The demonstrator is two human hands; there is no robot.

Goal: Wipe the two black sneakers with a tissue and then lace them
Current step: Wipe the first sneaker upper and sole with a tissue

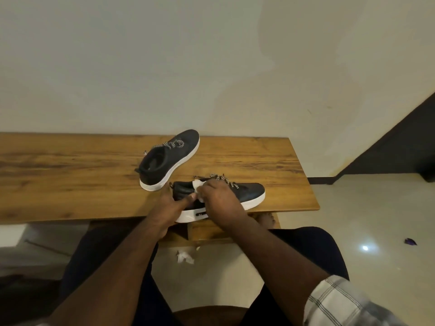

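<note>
Right hand (pixel 217 198) presses white tissue (pixel 199 187) to near sneaker (pixel 249 194) at wooden table (pixel 70 180) front edge; left hand (pixel 173 204) grips its heel. Second sneaker (pixel 169 158) sits just behind.

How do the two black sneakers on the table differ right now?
The near sneaker sits at the table's front edge, toe pointing right; the far sneaker sits farther back, toe angled away to the right. The near sneaker is handled: the left hand holds its heel and the right hand presses a tissue on it; the far sneaker is untouched. Both are black with white soles and loose striped laces.
</note>
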